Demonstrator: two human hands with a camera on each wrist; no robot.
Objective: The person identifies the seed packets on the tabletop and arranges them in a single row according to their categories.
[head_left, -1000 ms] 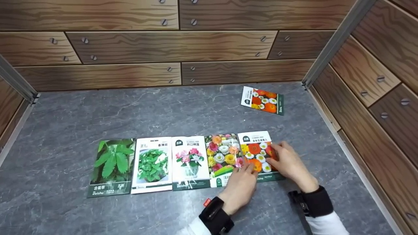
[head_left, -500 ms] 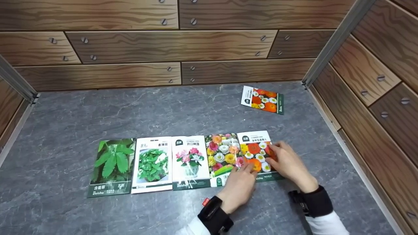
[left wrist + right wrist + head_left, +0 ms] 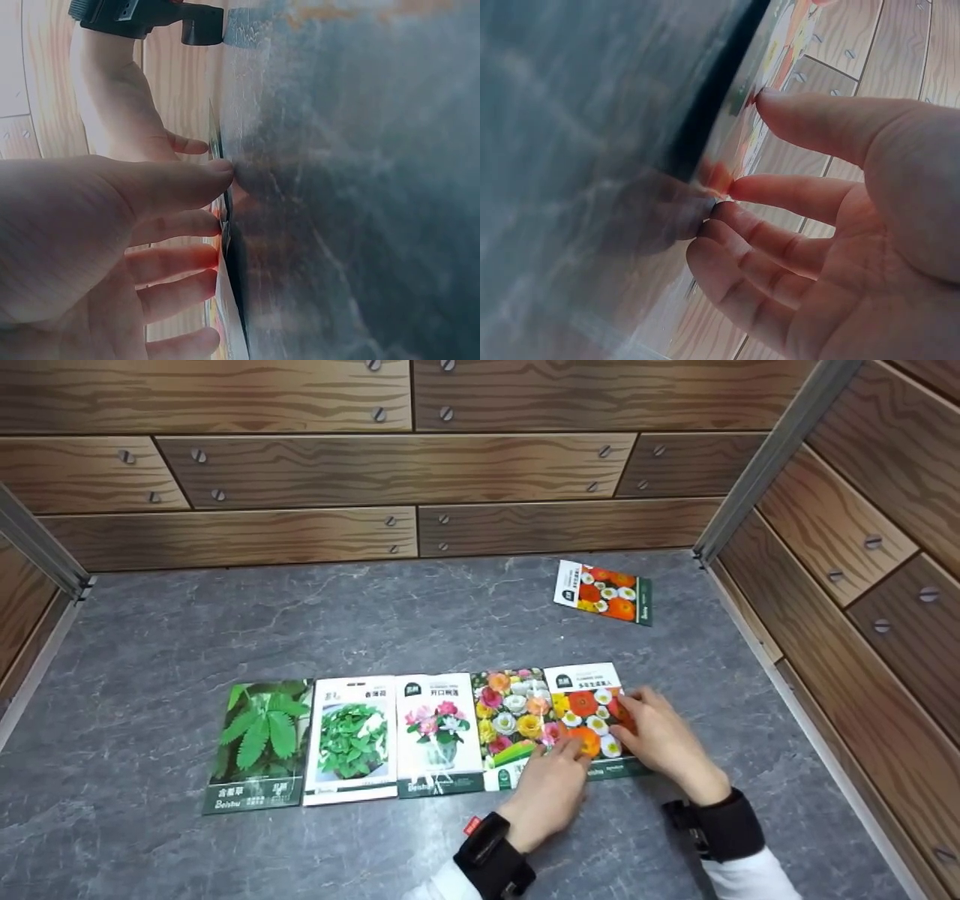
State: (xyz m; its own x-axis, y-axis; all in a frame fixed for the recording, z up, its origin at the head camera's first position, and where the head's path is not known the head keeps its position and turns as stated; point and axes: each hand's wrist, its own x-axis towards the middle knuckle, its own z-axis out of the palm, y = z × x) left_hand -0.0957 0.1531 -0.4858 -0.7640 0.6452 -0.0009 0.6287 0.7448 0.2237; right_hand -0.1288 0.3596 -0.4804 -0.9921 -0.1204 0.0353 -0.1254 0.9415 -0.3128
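Note:
Several seed packets lie face up in a row in the head view. My left hand (image 3: 551, 791) rests its fingertips near the seam between the packet of mixed pastel flowers (image 3: 514, 709) and the rightmost packet of orange and white poppies (image 3: 583, 705). My right hand (image 3: 671, 739) touches that poppy packet along its right side. In the right wrist view, the right thumb (image 3: 810, 116) lies on the packet's face and the other fingers (image 3: 742, 289) meet its edge and the surface. Loosely extended fingers (image 3: 180, 296) touch the packets in the left wrist view.
Left along the row are a pink-flower packet (image 3: 439, 720), a mint packet (image 3: 352, 739) and a green-leaf packet (image 3: 262, 735). Another poppy packet (image 3: 606, 592) lies turned sideways at the back right. Wood-patterned walls (image 3: 300, 472) border the grey marbled surface (image 3: 337, 622).
The rightmost poppy packet has shifted very slightly left, against its neighbour. Both hands stay almost in place on it, and the other packets keep their positions.

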